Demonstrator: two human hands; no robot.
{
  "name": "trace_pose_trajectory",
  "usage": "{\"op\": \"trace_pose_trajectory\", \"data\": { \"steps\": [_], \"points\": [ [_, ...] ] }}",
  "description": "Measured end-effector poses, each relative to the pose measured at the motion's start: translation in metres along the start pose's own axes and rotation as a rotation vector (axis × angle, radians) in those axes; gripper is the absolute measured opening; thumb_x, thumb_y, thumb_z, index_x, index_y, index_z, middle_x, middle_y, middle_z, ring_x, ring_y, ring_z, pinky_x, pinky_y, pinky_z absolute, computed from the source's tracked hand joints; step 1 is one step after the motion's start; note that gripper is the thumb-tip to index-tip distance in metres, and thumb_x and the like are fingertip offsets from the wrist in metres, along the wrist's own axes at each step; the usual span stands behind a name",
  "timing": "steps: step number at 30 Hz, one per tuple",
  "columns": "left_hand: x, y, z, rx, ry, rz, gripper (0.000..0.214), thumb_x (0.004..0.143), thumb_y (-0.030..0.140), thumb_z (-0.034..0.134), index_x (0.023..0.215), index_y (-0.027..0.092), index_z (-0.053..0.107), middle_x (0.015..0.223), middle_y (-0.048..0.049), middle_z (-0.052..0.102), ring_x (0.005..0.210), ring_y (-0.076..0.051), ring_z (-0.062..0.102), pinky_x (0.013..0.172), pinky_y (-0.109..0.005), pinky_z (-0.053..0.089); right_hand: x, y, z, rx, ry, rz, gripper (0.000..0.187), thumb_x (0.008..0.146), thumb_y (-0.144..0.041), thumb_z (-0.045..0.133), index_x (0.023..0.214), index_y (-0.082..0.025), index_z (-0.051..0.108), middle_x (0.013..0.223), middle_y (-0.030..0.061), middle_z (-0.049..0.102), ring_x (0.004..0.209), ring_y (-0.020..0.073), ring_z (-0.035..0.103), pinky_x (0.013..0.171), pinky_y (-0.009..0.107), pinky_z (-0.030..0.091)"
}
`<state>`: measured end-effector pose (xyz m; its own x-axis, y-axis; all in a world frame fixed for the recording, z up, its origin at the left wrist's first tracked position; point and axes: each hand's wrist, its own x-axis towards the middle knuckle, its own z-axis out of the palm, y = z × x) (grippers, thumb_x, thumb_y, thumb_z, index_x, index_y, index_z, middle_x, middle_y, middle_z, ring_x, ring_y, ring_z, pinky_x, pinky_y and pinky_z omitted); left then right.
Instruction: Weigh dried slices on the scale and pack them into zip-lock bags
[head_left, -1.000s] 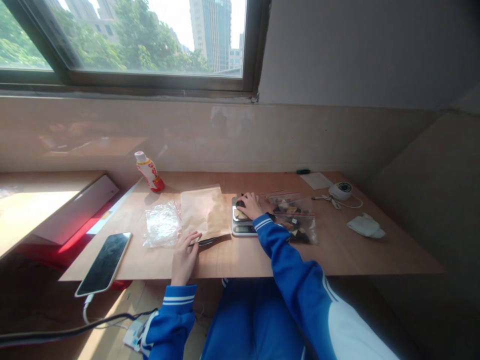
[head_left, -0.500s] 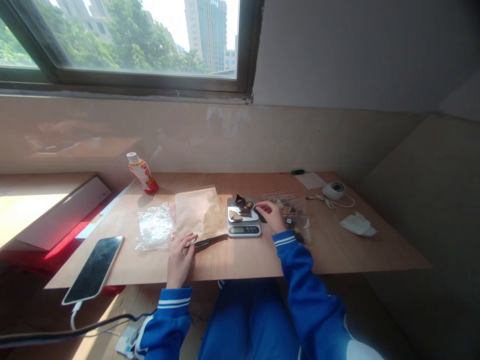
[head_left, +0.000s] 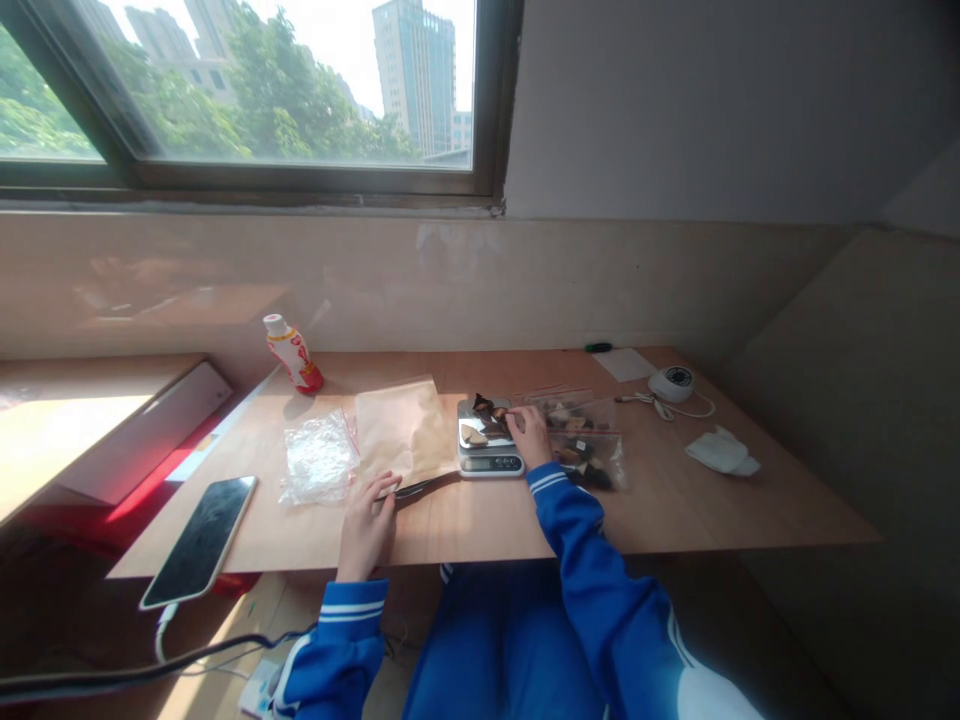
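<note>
A small digital kitchen scale (head_left: 491, 466) stands near the middle of the table, several dark brown dried pieces (head_left: 487, 408) and one pale piece (head_left: 474, 436) on its metal plate. My right hand (head_left: 532, 438) reaches over the plate's right side, fingertips pinched on a dark dried piece, mostly hidden by the fingers. My left hand (head_left: 367, 520) rests on the table left of the scale, its fingers closed on one end of black tweezers (head_left: 426, 487), whose other end points at the scale. Plastic zip bags (head_left: 600, 455) with dark and pale pieces lie right of the scale.
A brown paper bag (head_left: 397, 425) and crumpled clear plastic bag (head_left: 319, 458) lie left of the scale. Farther left are a red-and-white bottle (head_left: 294, 355) and a phone (head_left: 201, 540) on a cable. A white camera-like device (head_left: 670, 385) and white tissue (head_left: 722, 452) lie right.
My right hand has moved left, carrying the dark piece from beside the scale's right edge to over its plate. My left hand stays on the tweezers. The whole view has shifted slightly.
</note>
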<state>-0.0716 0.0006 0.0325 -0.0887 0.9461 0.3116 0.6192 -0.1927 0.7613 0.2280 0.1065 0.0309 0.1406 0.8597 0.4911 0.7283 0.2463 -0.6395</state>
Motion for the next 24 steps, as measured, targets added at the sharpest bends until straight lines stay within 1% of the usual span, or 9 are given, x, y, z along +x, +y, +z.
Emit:
{"op": "trace_pose_trajectory", "data": {
  "steps": [2, 4, 7, 9, 13, 17, 20, 22, 24],
  "points": [
    [0.0, 0.0, 0.0, 0.001, 0.004, 0.004, 0.026, 0.078, 0.028, 0.048, 0.095, 0.021, 0.067, 0.109, -0.0069, 0.065, 0.109, -0.023, 0.056, 0.1, -0.041, 0.038, -0.007, -0.006, -0.004, -0.071, -0.026, -0.103, 0.02, 0.083, -0.03, 0.051, 0.094, -0.019, 0.064, 0.102, 0.0101, 0.055, 0.098, 0.0236, 0.051, 0.089, 0.038, 0.041],
    [0.0, 0.0, 0.001, 0.008, 0.009, 0.014, 0.026, 0.078, 0.028, 0.049, 0.094, 0.021, 0.067, 0.108, -0.0069, 0.065, 0.108, -0.023, 0.056, 0.101, -0.042, 0.036, -0.012, -0.011, -0.006, -0.159, -0.102, -0.166, 0.019, 0.081, -0.029, 0.056, 0.096, -0.023, 0.065, 0.109, 0.0091, 0.052, 0.101, 0.0251, 0.048, 0.091, 0.04, 0.039],
    [0.001, -0.001, 0.002, 0.017, 0.014, 0.026, 0.026, 0.078, 0.028, 0.048, 0.094, 0.021, 0.068, 0.108, -0.007, 0.065, 0.108, -0.023, 0.056, 0.103, -0.044, 0.033, -0.015, -0.017, -0.004, -0.254, -0.187, -0.174, 0.011, 0.078, -0.027, 0.061, 0.088, -0.024, 0.067, 0.112, 0.0078, 0.052, 0.104, 0.0272, 0.045, 0.091, 0.044, 0.037],
    [0.001, -0.001, 0.003, 0.014, 0.008, 0.027, 0.026, 0.079, 0.029, 0.048, 0.094, 0.021, 0.068, 0.108, -0.0071, 0.065, 0.108, -0.023, 0.056, 0.102, -0.043, 0.035, -0.013, -0.021, -0.001, -0.25, -0.188, -0.136, 0.007, 0.078, -0.025, 0.061, 0.08, -0.024, 0.067, 0.11, 0.0074, 0.054, 0.104, 0.0271, 0.045, 0.091, 0.044, 0.036],
    [0.001, 0.0, 0.002, 0.007, 0.003, 0.022, 0.027, 0.079, 0.029, 0.047, 0.094, 0.021, 0.068, 0.108, -0.0074, 0.065, 0.108, -0.023, 0.056, 0.1, -0.043, 0.038, -0.007, -0.035, -0.006, -0.068, -0.086, -0.031, 0.009, 0.079, -0.027, 0.061, 0.076, -0.022, 0.068, 0.101, 0.0074, 0.058, 0.099, 0.0249, 0.048, 0.091, 0.042, 0.036],
    [0.001, 0.001, 0.002, 0.015, 0.006, 0.026, 0.027, 0.078, 0.03, 0.048, 0.093, 0.021, 0.068, 0.108, -0.0076, 0.065, 0.107, -0.024, 0.056, 0.099, -0.043, 0.039, -0.012, -0.045, -0.03, 0.212, 0.004, 0.003, 0.014, 0.082, -0.031, 0.055, 0.082, -0.021, 0.064, 0.099, 0.0077, 0.06, 0.098, 0.0223, 0.053, 0.086, 0.037, 0.041],
    [0.001, 0.001, 0.002, 0.016, 0.014, 0.021, 0.027, 0.078, 0.031, 0.048, 0.092, 0.021, 0.068, 0.108, -0.0077, 0.065, 0.107, -0.024, 0.057, 0.097, -0.042, 0.041, -0.033, -0.038, -0.046, 0.29, -0.014, 0.031, 0.015, 0.082, -0.032, 0.053, 0.084, -0.02, 0.062, 0.1, 0.0082, 0.06, 0.097, 0.0218, 0.054, 0.078, 0.034, 0.045],
    [0.001, 0.001, 0.003, 0.017, 0.021, 0.016, 0.027, 0.079, 0.031, 0.048, 0.092, 0.021, 0.068, 0.108, -0.0078, 0.065, 0.107, -0.024, 0.057, 0.097, -0.041, 0.041, -0.056, -0.026, -0.053, 0.239, -0.082, 0.029, 0.014, 0.082, -0.031, 0.053, 0.082, -0.02, 0.062, 0.097, 0.0078, 0.061, 0.095, 0.0222, 0.054, 0.079, 0.035, 0.045],
    [0.0, 0.002, 0.003, 0.019, 0.024, 0.014, 0.026, 0.079, 0.03, 0.048, 0.093, 0.02, 0.068, 0.108, -0.0077, 0.065, 0.108, -0.024, 0.056, 0.097, -0.04, 0.041, -0.08, -0.011, -0.057, 0.122, -0.143, 0.036, 0.012, 0.081, -0.028, 0.053, 0.078, -0.021, 0.062, 0.09, 0.0074, 0.061, 0.091, 0.0234, 0.054, 0.081, 0.039, 0.045]
  ]
}}
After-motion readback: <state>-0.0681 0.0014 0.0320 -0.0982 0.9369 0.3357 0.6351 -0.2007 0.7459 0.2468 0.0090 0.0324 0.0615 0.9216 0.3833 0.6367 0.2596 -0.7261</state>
